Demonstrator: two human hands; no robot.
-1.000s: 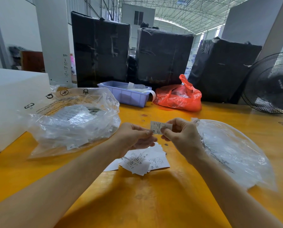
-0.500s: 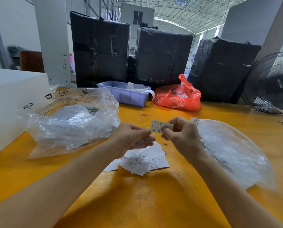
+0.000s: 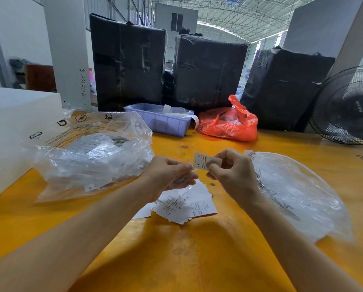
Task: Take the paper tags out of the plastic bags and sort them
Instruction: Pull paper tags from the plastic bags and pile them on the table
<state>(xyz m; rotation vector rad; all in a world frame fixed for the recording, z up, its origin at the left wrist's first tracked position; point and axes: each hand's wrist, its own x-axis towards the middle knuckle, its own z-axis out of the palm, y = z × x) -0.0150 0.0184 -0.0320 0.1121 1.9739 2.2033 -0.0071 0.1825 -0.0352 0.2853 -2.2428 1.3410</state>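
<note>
Your right hand [image 3: 231,175] pinches an XL tag [image 3: 200,163]; left hand [image 3: 172,175] pinches its clear sleeve [image 3: 192,171]. Loose tag pile [image 3: 182,205] below both hands, unsorted; full bag [image 3: 92,152] left remains.

Two hands [image 3: 172,173] [image 3: 231,175]; one tag [image 3: 200,163] between them, two clear bags [image 3: 92,157] [image 3: 292,192] flanking, three black bales [image 3: 128,64] [image 3: 208,70] [image 3: 286,89] beyond.
</note>
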